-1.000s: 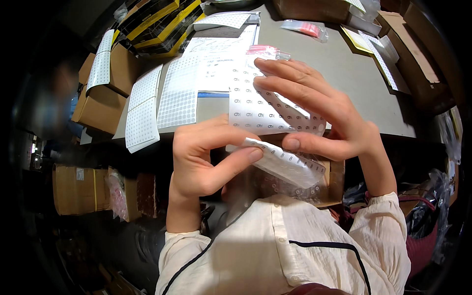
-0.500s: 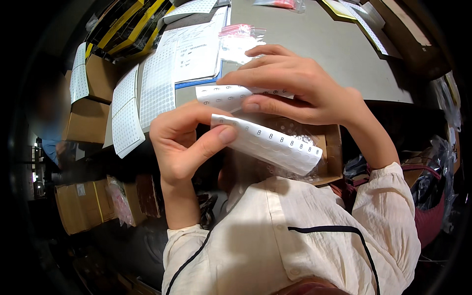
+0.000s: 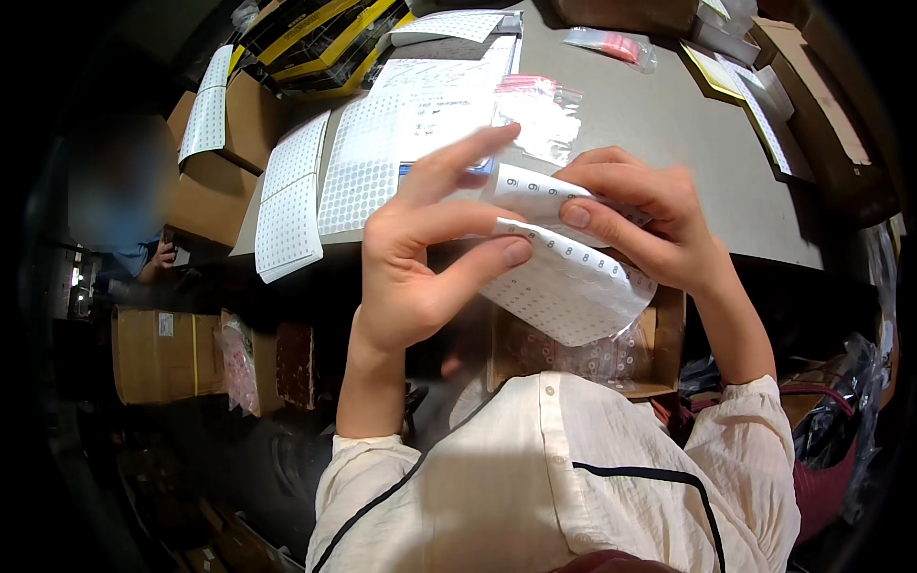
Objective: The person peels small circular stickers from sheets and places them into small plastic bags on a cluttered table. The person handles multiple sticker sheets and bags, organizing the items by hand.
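A white sheet of small round printed stickers curves above an open cardboard box. My left hand pinches its upper left edge between thumb and forefinger, with the other fingers lifted apart. My right hand holds a folded-back strip of sticker sheet between thumb and fingers, just beyond the left thumb. Whether the strip and the sheet are one piece I cannot tell. Beneath them, the cardboard box contains clear plastic with small round pieces, partly hidden by the sheet.
More sticker sheets overhang the grey table's left edge. Handwritten papers lie beyond, beside clear zip bags with red tops. Cartons stand at lower left. A blurred person in blue is at the far left.
The view has shifted, and both hands now appear farther right. The sheet hangs more unrolled, showing more sticker rows. My left hand's free fingers have lifted, and my right fingers have curled in on the strip.
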{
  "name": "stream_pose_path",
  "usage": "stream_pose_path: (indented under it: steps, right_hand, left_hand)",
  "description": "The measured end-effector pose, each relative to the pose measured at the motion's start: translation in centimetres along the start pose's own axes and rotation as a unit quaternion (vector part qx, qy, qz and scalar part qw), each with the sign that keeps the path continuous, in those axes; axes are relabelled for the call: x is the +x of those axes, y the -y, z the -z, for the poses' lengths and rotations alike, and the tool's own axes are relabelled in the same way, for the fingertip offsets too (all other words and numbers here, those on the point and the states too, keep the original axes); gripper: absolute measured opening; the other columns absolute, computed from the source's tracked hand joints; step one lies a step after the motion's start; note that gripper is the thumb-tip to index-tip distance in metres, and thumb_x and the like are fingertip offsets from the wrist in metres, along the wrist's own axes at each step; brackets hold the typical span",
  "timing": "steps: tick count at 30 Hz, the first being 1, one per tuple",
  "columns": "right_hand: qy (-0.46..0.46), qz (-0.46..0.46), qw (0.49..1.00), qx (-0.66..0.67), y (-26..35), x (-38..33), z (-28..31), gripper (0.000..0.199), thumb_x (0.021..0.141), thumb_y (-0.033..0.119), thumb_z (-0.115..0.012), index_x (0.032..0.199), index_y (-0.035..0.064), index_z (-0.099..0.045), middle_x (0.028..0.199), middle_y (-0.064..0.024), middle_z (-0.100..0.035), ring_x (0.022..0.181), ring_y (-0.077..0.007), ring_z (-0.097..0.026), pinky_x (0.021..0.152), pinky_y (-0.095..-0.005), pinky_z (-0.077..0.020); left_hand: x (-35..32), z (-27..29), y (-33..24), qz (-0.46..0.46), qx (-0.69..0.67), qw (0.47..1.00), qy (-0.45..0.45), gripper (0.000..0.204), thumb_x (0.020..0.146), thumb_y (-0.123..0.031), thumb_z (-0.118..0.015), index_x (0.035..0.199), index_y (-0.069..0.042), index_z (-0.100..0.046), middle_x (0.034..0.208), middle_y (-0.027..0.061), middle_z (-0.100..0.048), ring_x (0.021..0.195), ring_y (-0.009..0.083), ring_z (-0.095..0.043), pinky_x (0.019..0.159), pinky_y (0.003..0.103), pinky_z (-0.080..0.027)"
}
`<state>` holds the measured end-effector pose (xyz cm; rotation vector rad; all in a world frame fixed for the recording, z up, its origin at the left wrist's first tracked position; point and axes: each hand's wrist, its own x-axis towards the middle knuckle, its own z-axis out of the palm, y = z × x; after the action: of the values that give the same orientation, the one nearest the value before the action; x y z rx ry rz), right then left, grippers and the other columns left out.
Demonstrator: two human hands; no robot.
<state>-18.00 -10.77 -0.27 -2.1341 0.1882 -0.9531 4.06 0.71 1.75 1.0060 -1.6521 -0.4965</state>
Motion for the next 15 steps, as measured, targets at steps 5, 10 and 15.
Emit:
stream_pose_path:
  steps: [5, 10, 15]
  right_hand:
    - [0.028, -0.058, 0.998, 0.021, -0.1, -0.1, 0.5, 0.029, 0.093, 0.013, -0.071, 0.117, -0.0032, -0.071, 0.107, -0.0129, -0.072, 0.097, -0.0190, -0.068, 0.080, -0.0299, -0.0534]
    - [0.006, -0.047, 0.996, 0.079, -0.8, -0.1, 1.1, 0.038, 0.089, 0.017, -0.076, 0.121, -0.0019, -0.068, 0.115, -0.0128, -0.071, 0.110, -0.0215, -0.067, 0.097, -0.0347, -0.0505]
    - [-0.010, -0.085, 0.994, 0.072, -0.6, -0.8, 1.1, 0.035, 0.087, 0.014, -0.077, 0.116, -0.0026, -0.070, 0.109, -0.0104, -0.072, 0.103, -0.0165, -0.066, 0.092, -0.0310, -0.0506]
  left_hand:
    - [-0.8, -0.8, 0.2, 0.086, -0.045, 0.993, -0.061, 0.016, 0.081, 0.006, -0.075, 0.096, 0.004, -0.076, 0.106, 0.0142, -0.075, 0.095, 0.0191, -0.069, 0.084, 0.029, -0.053]
    - [-1.9, -0.4, 0.9, 0.113, -0.088, 0.981, -0.131, 0.015, 0.082, 0.008, -0.074, 0.097, 0.007, -0.075, 0.106, 0.0133, -0.073, 0.090, 0.0155, -0.067, 0.077, 0.025, -0.051]
    - [-2.4, 0.0, 1.4, 0.114, -0.125, 0.978, -0.125, 0.015, 0.083, 0.010, -0.072, 0.098, 0.009, -0.074, 0.107, 0.0152, -0.072, 0.090, 0.0146, -0.066, 0.076, 0.023, -0.051]
